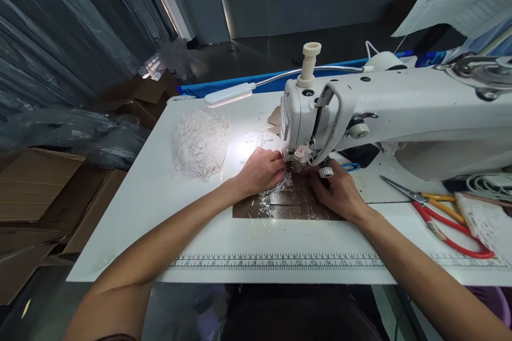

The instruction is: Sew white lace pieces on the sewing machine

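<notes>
A white sewing machine (pixel 392 112) stands on a white table (pixel 152 213). My left hand (pixel 262 170) rests just left of the needle area, its fingers curled and pressed on a small piece of white lace (pixel 276 187). The lace lies on the shiny brown plate (pixel 288 205) under the needle. My right hand (pixel 338 192) lies on the plate to the right of the presser foot, fingers bent down onto the fabric's edge. A lamp on a flexible neck (pixel 230 95) lights the spot.
A pile of white lace pieces (pixel 200 144) lies at the back left of the table. Scissors with red and yellow handles (pixel 440 213) lie at the right, near more lace (pixel 486 221). A ruler strip (pixel 276 262) runs along the front edge. Cardboard boxes (pixel 36 197) stand left.
</notes>
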